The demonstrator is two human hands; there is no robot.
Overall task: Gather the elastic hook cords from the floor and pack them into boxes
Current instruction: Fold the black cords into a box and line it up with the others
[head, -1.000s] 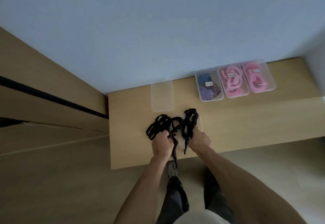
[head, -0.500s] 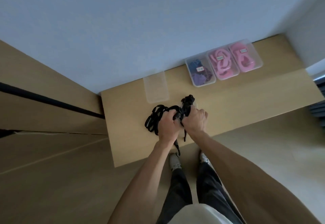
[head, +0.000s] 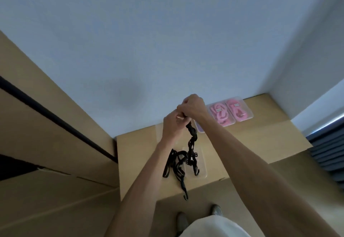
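Observation:
A tangle of black elastic hook cords (head: 188, 155) hangs down from both my hands, raised above the wooden table (head: 251, 143). My right hand (head: 192, 107) grips the top of the bundle. My left hand (head: 174, 125), just below and left of it, pinches the same cords. The loose ends and a hook dangle over a clear empty box (head: 202, 162) and past the table's front edge. Two clear boxes of pink cords (head: 220, 115) (head: 240, 112) stand at the back right. A box with purple cords (head: 199, 128) is mostly hidden behind my right forearm.
The table stands against a pale wall, in a corner at the right. Wooden panels with a dark gap run along the left. Dark slats (head: 327, 155) lie at the right edge. My shoes (head: 182, 222) are on the floor below the table front.
Both hands have lifted the black cords up from the table surface, so the bundle now hangs stretched out below them. The camera has tilted upward toward the wall.

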